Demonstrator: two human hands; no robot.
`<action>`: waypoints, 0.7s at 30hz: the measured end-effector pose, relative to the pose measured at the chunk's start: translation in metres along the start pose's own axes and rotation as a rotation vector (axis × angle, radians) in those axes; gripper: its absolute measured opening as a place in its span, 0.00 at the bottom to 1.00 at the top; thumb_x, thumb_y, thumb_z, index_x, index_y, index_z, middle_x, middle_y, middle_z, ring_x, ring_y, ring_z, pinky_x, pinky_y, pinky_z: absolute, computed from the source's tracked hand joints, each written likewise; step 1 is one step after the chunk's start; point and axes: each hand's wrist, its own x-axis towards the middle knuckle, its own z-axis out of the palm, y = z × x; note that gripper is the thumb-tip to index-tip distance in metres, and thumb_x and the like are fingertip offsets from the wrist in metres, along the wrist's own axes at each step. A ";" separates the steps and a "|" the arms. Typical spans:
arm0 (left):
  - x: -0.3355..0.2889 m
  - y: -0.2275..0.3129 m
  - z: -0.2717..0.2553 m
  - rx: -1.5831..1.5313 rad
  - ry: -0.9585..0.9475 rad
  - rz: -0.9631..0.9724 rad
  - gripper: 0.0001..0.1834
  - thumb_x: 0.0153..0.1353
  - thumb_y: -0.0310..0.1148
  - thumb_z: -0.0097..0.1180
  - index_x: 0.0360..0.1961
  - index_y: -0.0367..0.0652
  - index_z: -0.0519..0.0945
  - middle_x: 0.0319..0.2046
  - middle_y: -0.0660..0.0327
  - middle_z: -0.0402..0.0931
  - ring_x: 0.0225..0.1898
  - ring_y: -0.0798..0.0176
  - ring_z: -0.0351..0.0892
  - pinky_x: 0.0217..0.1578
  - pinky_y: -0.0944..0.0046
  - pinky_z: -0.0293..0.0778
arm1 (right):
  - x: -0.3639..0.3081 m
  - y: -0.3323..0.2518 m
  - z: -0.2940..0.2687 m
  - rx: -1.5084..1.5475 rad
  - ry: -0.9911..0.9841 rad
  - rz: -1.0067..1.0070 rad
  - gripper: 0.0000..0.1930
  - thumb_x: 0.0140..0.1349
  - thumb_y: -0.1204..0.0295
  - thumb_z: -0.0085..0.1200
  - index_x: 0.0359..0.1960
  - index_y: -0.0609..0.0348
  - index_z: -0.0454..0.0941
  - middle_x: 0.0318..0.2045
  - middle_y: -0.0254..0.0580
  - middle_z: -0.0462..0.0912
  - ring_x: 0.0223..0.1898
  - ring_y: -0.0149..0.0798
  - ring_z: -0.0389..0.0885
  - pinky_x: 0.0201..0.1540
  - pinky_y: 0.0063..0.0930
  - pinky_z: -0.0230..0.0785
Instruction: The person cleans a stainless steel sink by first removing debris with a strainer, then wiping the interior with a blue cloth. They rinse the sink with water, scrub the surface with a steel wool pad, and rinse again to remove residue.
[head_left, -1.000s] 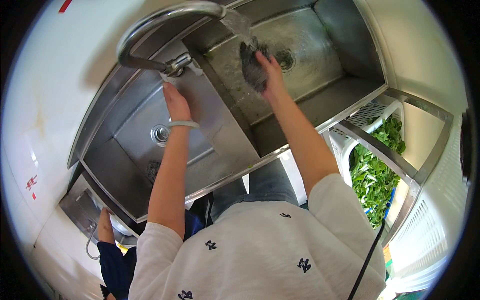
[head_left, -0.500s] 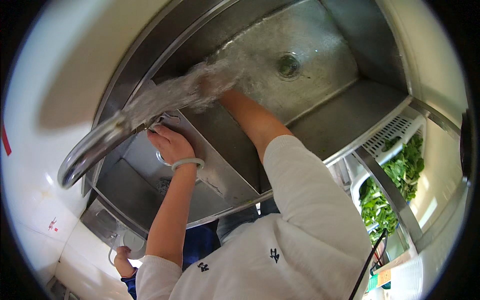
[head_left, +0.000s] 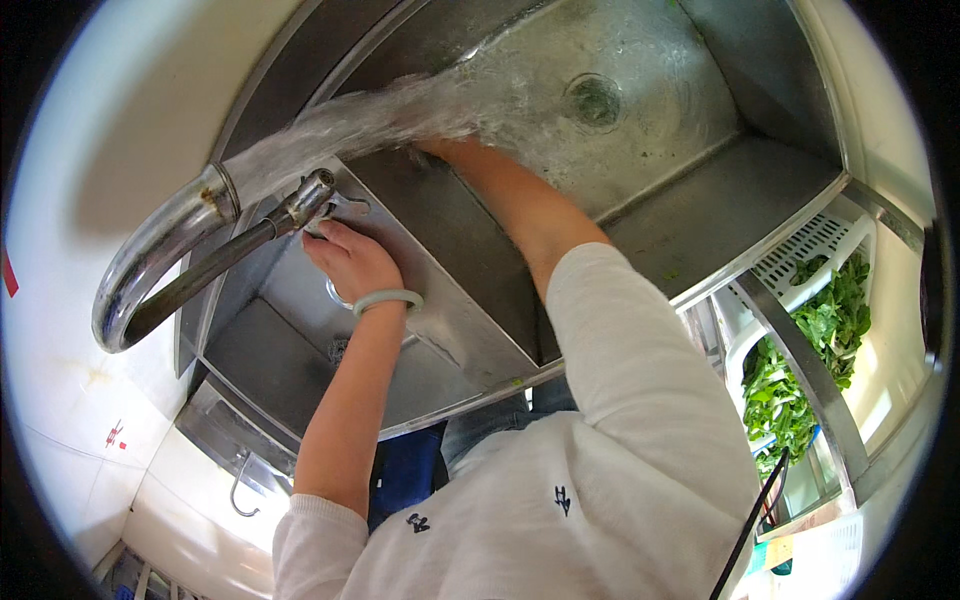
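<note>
A curved metal tap (head_left: 150, 265) at the left pours a broad stream of water (head_left: 350, 122) into the large steel sink basin (head_left: 690, 215). My left hand (head_left: 356, 264), with a pale bangle at its wrist, is closed around the tap handle (head_left: 318, 222); its fingertips are partly hidden behind the valve. My right hand (head_left: 432, 146) reaches into the basin under the stream. Splashing water covers its fingers, so their grip and anything in them cannot be made out. The drain (head_left: 592, 102) lies under shallow water beyond that hand.
A smaller steel basin (head_left: 270, 345) adjoins on the left, behind a metal divider (head_left: 440, 275). At the right, below the sink rim, a white plastic basket (head_left: 808, 245) holds leafy greens (head_left: 830, 310). A metal hook-shaped pipe (head_left: 236, 490) shows at lower left.
My view has shifted, showing more of the tap body and handle. Another person's hand at lower left has gone from view. My left hand stays at the tap and my right under the water.
</note>
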 end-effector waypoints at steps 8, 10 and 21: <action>-0.002 -0.007 -0.017 -0.007 -0.003 -0.101 0.30 0.68 0.45 0.34 0.58 0.24 0.59 0.56 0.35 0.61 0.57 0.36 0.61 0.57 0.50 0.58 | -0.126 0.013 -0.124 -0.132 -0.440 -0.456 0.22 0.62 0.68 0.45 0.59 0.50 0.65 0.61 0.45 0.62 0.59 0.52 0.65 0.58 0.49 0.61; -0.002 -0.003 -0.015 0.003 -0.017 -0.117 0.31 0.68 0.45 0.34 0.58 0.24 0.58 0.57 0.35 0.60 0.58 0.36 0.60 0.58 0.50 0.58 | -0.137 0.021 -0.117 -0.286 -0.173 -0.630 0.22 0.58 0.67 0.51 0.56 0.52 0.69 0.55 0.46 0.69 0.52 0.46 0.73 0.52 0.37 0.68; -0.003 -0.001 -0.016 -0.012 -0.021 -0.125 0.32 0.68 0.45 0.34 0.58 0.23 0.58 0.57 0.34 0.60 0.58 0.35 0.60 0.58 0.50 0.57 | -0.027 0.019 -0.095 -0.066 -0.392 0.105 0.20 0.63 0.62 0.44 0.55 0.51 0.71 0.57 0.43 0.71 0.58 0.47 0.68 0.61 0.41 0.56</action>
